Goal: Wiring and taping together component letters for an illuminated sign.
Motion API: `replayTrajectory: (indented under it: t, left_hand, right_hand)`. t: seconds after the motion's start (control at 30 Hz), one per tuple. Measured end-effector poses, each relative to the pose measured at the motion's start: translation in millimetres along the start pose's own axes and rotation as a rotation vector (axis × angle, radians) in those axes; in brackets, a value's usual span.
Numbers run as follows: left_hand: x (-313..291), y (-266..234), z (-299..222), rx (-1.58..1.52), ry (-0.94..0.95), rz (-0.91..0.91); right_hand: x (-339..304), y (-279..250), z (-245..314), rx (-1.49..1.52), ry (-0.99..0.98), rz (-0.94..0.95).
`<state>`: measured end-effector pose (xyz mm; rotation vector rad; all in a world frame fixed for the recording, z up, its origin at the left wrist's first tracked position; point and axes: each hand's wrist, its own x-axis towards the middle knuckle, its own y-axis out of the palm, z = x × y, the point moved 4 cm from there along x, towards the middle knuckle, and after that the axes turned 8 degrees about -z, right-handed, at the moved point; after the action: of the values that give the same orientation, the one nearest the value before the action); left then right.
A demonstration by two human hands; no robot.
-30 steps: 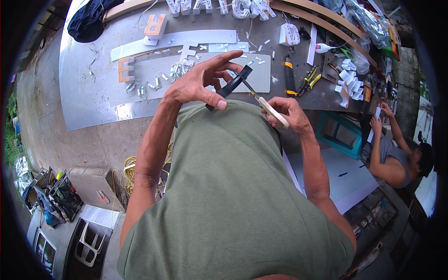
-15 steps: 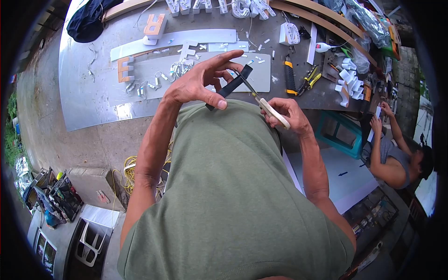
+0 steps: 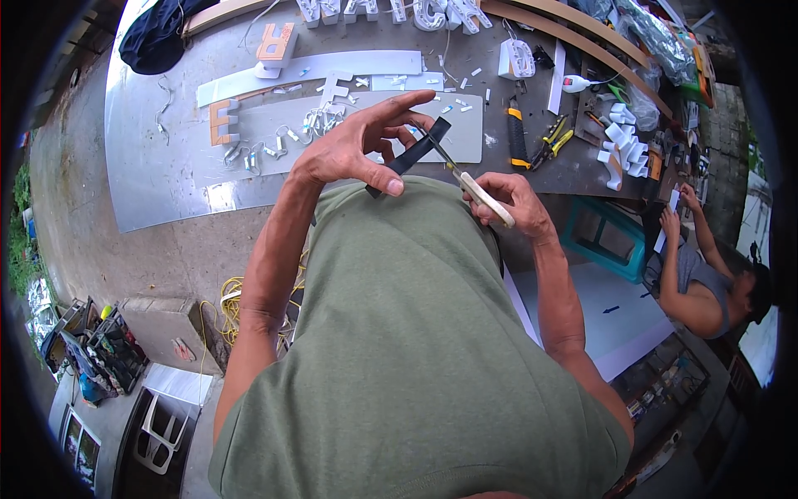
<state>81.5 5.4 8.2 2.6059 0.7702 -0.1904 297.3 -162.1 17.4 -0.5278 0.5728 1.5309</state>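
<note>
My left hand [image 3: 353, 148] pinches a short black strip [image 3: 407, 158] between thumb and fingers, its index finger stretched out above. The strip slants up to the right, in front of my body near the table's edge. My right hand [image 3: 519, 206] grips scissors [image 3: 484, 198] by their pale handle. Their blades reach up and left to the strip near its upper end. Whether they cut into it I cannot tell. Beyond my left hand, a white letter shape [image 3: 334, 90] and small white light modules on wires [image 3: 278, 141] lie on the grey table [image 3: 179, 187].
More letter shapes [image 3: 366, 12] stand along the back. Yellow-handled pliers [image 3: 553, 145] and a yellow-black cutter [image 3: 518, 137] lie to the right. A teal stool [image 3: 603, 237] stands below the table's right side. Another person [image 3: 706, 279] holds a white strip at far right. Yellow cable [image 3: 233, 303] lies on the floor.
</note>
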Motion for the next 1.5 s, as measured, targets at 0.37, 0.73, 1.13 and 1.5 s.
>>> replayTrajectory:
  t: [0.37,0.73,1.13,1.5]
  left_hand:
    - [0.7,-0.2,2.1,-0.007,-0.004,0.02]
    - [34.5,-9.2,41.9,0.618,0.115,-0.291]
    - [70.1,12.7,55.4,0.866,-0.078,-0.248]
    - [13.0,11.0,25.2,0.209,-0.05,-0.187]
  right_hand:
    - [0.4,-0.4,-2.4,-0.063,-0.011,-0.011]
    - [40.3,-49.6,-67.8,-0.408,-0.154,-0.434]
    - [70.9,-20.6,-39.0,-1.084,-0.506,-0.903]
    - [92.5,40.6,56.2,-1.08,-0.977,-0.704]
